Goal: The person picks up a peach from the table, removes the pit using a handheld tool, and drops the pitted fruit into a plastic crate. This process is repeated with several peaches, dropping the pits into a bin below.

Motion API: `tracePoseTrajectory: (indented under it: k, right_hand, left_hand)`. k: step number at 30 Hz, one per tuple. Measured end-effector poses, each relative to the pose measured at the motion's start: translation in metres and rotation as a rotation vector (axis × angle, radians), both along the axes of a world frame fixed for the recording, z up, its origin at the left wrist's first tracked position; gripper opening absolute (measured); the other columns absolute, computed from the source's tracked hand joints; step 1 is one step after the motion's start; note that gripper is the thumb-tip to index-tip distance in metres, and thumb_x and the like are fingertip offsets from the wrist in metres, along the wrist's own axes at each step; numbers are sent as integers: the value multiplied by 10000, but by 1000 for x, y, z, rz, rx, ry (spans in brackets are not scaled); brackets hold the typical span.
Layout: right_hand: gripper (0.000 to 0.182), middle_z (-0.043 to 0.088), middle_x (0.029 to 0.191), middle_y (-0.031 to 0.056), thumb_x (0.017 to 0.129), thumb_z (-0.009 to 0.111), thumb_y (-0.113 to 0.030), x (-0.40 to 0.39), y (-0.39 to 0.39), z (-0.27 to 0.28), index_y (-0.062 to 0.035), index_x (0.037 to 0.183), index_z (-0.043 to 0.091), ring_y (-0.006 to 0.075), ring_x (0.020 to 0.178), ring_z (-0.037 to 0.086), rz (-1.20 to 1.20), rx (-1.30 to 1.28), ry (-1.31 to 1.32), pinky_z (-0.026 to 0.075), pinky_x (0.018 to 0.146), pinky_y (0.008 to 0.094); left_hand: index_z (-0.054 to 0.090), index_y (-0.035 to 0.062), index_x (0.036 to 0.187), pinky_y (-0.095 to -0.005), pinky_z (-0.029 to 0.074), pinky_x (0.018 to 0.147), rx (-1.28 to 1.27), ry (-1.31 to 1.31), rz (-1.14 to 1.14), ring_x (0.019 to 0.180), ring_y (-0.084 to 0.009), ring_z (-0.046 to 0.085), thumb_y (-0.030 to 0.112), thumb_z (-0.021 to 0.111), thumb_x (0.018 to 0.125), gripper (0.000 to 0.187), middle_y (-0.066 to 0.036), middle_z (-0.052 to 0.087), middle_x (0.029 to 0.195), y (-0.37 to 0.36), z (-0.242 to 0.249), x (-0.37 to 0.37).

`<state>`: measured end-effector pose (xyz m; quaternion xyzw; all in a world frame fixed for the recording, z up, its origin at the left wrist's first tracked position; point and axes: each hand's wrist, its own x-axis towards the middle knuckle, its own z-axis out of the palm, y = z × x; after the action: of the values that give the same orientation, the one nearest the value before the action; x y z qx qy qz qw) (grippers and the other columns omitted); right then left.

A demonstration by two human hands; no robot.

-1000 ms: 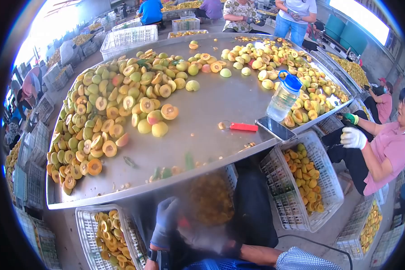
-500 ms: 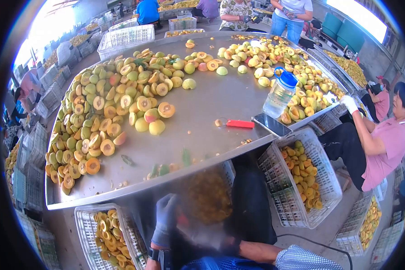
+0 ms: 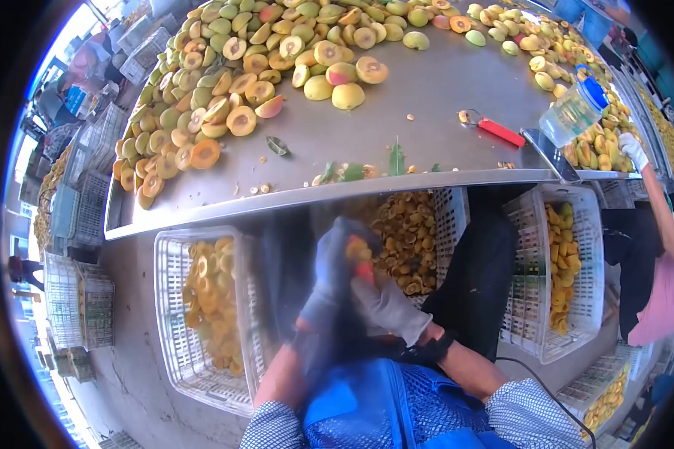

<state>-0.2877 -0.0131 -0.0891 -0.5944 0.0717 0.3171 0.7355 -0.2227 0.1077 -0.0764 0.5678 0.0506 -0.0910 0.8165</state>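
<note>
My left hand (image 3: 332, 258), in a grey glove and smeared by motion, is closed round an apricot half (image 3: 358, 248) in front of my lap. Against it works my right hand (image 3: 394, 308), also gloved, its fingers wrapped round a red-handled tool (image 3: 365, 272); the tool's tip is hidden by the fruit and blur. Just beyond both hands, a crate (image 3: 451, 224) between my knees holds many hollowed apricot pieces (image 3: 410, 238). On the metal table (image 3: 427, 90) above lies a heap of halved apricots (image 3: 236, 90).
A second red-handled looped tool (image 3: 500, 132), a phone (image 3: 550, 156) and a water bottle (image 3: 573, 114) rest near the table's front edge (image 3: 337, 196). White crates of apricot pieces stand left (image 3: 168, 314) and right (image 3: 593, 277) of me. A co-worker in pink (image 3: 663, 299) sits at the right.
My view has tipped down toward my lap. My hands, lower and blurred before, are now brought together at the apricot half, which shows between them.
</note>
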Motion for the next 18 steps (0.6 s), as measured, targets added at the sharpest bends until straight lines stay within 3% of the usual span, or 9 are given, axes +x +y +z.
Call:
tracePoseTrajectory:
  k: [2, 4, 6, 11, 13, 16, 18]
  right_hand:
    - [372, 539, 721, -40, 955, 530, -451, 4, -4, 15, -82, 969, 574, 73, 621, 515, 22, 147, 143, 404, 538, 251]
    - [360, 519, 684, -45, 956, 529, -451, 3, -2, 27, -94, 922, 566, 67, 574, 493, 42, 299, 290, 386, 497, 253]
    - [393, 356, 549, -61, 931, 526, -519, 4, 8, 34, -163, 780, 458, 71, 405, 312, -66, 235, 214, 238, 386, 247]
    - [386, 346, 526, -55, 928, 538, -513, 4, 6, 29, -162, 785, 462, 80, 393, 300, -38, 385, 348, 236, 384, 260]
    - [392, 342, 522, -57, 924, 542, -521, 3, 5, 32, -163, 784, 464, 81, 389, 294, -25, 405, 375, 238, 383, 264]
    - [344, 385, 567, -79, 982, 482, -436, 5, 3, 32, -142, 804, 474, 54, 422, 346, -28, 361, 377, 246, 389, 241]
    - [392, 335, 510, -64, 921, 546, -523, 6, 2, 30, -162, 785, 472, 85, 376, 306, -43, 488, 427, 248, 379, 270]
  left_hand:
    - [625, -10, 838, -292, 472, 742, 54, 3, 8, 761, -170, 592, 388, 400, 996, 484, -90, 627, 812, 0, 5, 0]
    - [618, -9, 845, -280, 466, 739, 129, -195, -30, 776, -160, 584, 234, 451, 963, 318, -74, 608, 829, 2, 4, 3]
    - [614, -14, 842, -278, 463, 736, 170, -233, -18, 778, -154, 579, 185, 460, 944, 271, -71, 603, 837, 1, 8, 4]
    - [611, -24, 826, -273, 453, 724, 262, -320, -45, 757, -140, 561, 119, 474, 922, 221, -72, 598, 826, 7, 7, 10]
    - [613, -25, 805, -272, 448, 714, 172, -218, -214, 734, -140, 556, 107, 476, 913, 219, -71, 593, 804, 12, 7, 14]
    - [612, -23, 789, -271, 449, 692, 241, -105, -277, 719, -143, 555, 91, 482, 902, 207, -71, 588, 784, 11, 4, 21]
    - [611, -24, 789, -273, 449, 681, 297, -215, -200, 718, -145, 557, 88, 473, 903, 211, -74, 589, 782, 4, 2, 19]
